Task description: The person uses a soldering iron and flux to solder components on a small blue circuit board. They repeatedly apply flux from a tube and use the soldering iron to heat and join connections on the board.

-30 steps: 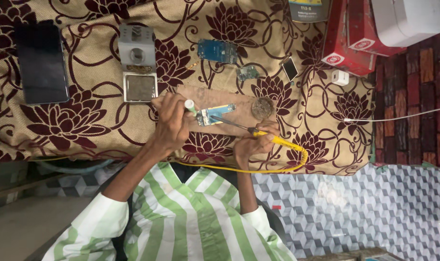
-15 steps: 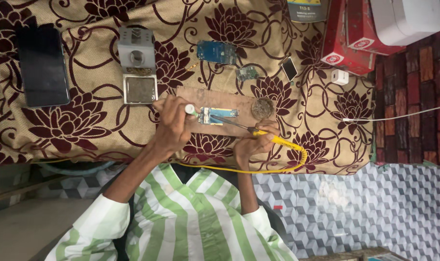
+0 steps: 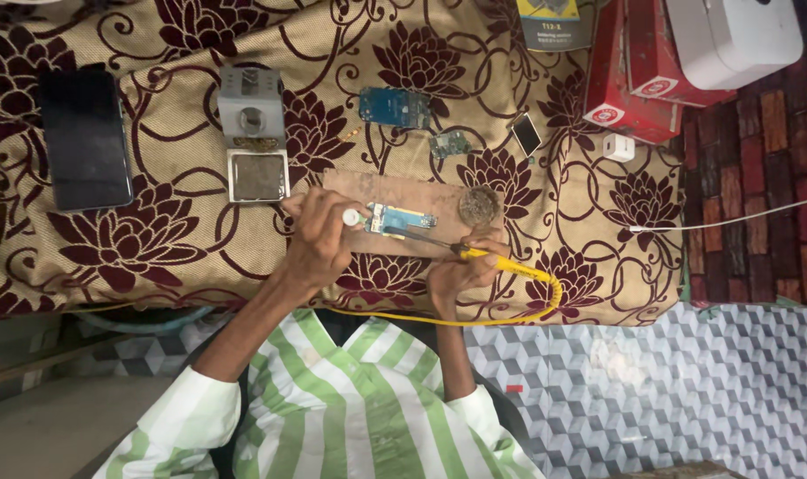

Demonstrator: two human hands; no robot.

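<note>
— How are the two arms placed?
— Both reach up from the striped-shirt torso at the bottom edge, sleeves rolled to the elbows, forearms bare and crossing the near edge of the bench. The left forearm runs long and diagonal; the right is shorter and nearly straight up.
— And the left hand?
— The left hand lies knuckles up, fingers curled inward and closed around a small white-capped piece.
— The right?
— The right hand sits nearer the bench's edge, fingers bunched in a pen-style pinch on a yellow-handled soldering iron, wrist bent slightly inward. The hands are near each other, not touching.
</note>
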